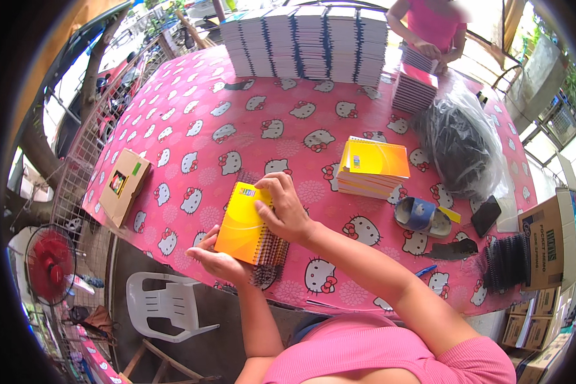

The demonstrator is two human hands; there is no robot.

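Note:
A small stack of spiral notebooks (240, 227) with yellow-orange covers is in front of me, tilted, its dark coils along the right side. My right hand (285, 208) is closed on the upper right of the stack, thumb on the cover and fingers bent over the coiled edge. Against the lower left edge rests my left hand (221, 259), palm turned up and fingers stretched out past the stack. To the right sits another pile of yellow notebooks (374, 163). Whether the held stack touches the table underneath is hidden.
Tall stacks of notebooks (307, 45) line the table's (192, 137) far edge. A co-worker (429, 32) handles red-covered notebooks (416, 86). Rightward lie a plastic-wrapped black bundle (461, 144), a slipper (422, 216), a phone (486, 216), a pen (425, 271), black coils (507, 262) and a carton (547, 243). A cardboard box (125, 185) lies left.

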